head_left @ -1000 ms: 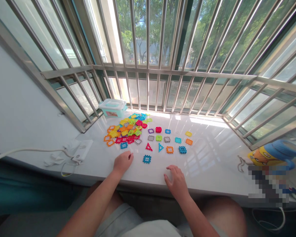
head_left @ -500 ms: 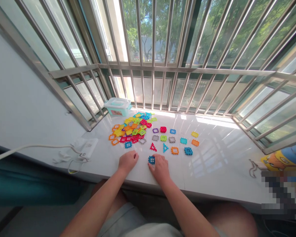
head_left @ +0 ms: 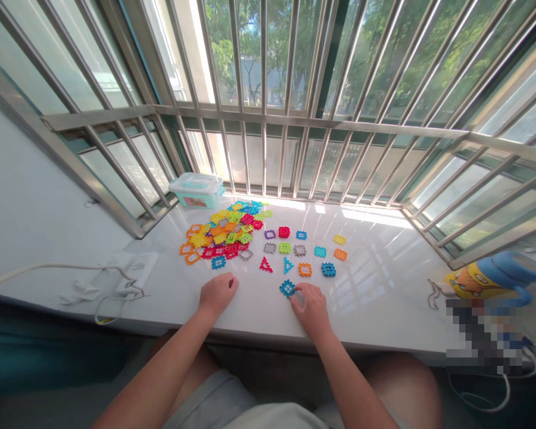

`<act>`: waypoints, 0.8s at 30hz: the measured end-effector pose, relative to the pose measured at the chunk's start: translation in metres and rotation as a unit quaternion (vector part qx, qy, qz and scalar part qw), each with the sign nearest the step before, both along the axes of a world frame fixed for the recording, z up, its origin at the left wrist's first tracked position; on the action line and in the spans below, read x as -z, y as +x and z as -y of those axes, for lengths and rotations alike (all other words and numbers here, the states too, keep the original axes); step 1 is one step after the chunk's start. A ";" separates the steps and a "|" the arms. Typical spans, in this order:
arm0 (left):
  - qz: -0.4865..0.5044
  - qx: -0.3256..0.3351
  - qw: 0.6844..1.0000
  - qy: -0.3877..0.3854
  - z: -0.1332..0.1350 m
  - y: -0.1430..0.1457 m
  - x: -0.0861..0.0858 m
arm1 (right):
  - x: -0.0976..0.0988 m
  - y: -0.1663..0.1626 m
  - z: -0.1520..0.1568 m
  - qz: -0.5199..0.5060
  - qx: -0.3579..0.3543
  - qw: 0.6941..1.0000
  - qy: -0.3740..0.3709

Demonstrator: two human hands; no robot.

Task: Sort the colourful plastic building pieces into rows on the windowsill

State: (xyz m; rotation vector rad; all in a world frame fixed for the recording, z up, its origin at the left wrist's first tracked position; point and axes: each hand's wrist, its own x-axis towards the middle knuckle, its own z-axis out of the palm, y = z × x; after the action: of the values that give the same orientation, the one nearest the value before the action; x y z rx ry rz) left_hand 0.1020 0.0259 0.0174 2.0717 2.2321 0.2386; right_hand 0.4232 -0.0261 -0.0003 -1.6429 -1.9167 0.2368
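Note:
My right hand (head_left: 311,307) pinches the lower right corner of a blue square interlocking building piece (head_left: 287,289), turned like a diamond at the table's front. My left hand (head_left: 217,295) rests closed on the table; nothing shows in its curled fingers. Beyond the left hand lies a blue square piece (head_left: 218,262), beside a heap of mixed colored pieces (head_left: 221,235). Ahead of my right hand, sorted pieces stand in rows, among them a red triangle (head_left: 265,265), a light blue triangle (head_left: 287,265), an orange square (head_left: 305,270) and a stack of dark blue squares (head_left: 328,270).
A lidded pale green plastic box (head_left: 197,190) stands at the back left by the metal window bars (head_left: 263,155). A white power strip (head_left: 138,274) with cords lies on the left. On the right is a yellow and blue cup (head_left: 486,277).
My right hand has moved right with the blue square piece, which has turned from straight to diamond-wise. The view has shifted right; my left hand remains closed.

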 end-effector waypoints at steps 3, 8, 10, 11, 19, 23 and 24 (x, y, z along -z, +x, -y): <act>-0.006 0.003 1.000 0.003 0.000 0.000 0.002 | -0.002 -0.001 -0.002 0.005 -0.005 1.000 0.002; -0.005 0.005 1.000 0.008 -0.001 -0.001 0.004 | -0.001 -0.011 -0.005 0.018 -0.010 1.000 -0.001; -0.005 0.004 1.000 0.006 -0.001 -0.001 0.005 | 0.001 -0.012 -0.006 0.009 -0.011 1.000 0.002; -0.005 0.004 1.000 0.005 -0.001 -0.002 0.005 | 0.002 -0.011 -0.006 0.002 -0.014 1.000 0.007; 0.006 -0.001 1.000 0.004 -0.001 -0.001 0.002 | 0.002 0.042 -0.033 -0.058 0.076 0.986 0.134; -0.002 0.000 1.000 0.005 0.000 0.000 0.002 | 0.002 0.082 -0.052 -0.039 0.182 0.970 0.156; -0.005 0.001 1.000 0.006 0.000 0.000 0.002 | 0.003 0.089 -0.055 -0.036 0.194 0.968 0.153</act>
State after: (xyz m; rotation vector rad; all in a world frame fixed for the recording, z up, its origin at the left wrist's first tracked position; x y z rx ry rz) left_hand 0.1019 0.0262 0.0151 2.0868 2.2387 0.2442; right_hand 0.5123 0.0292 -0.0037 -1.7242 -1.4531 -0.1508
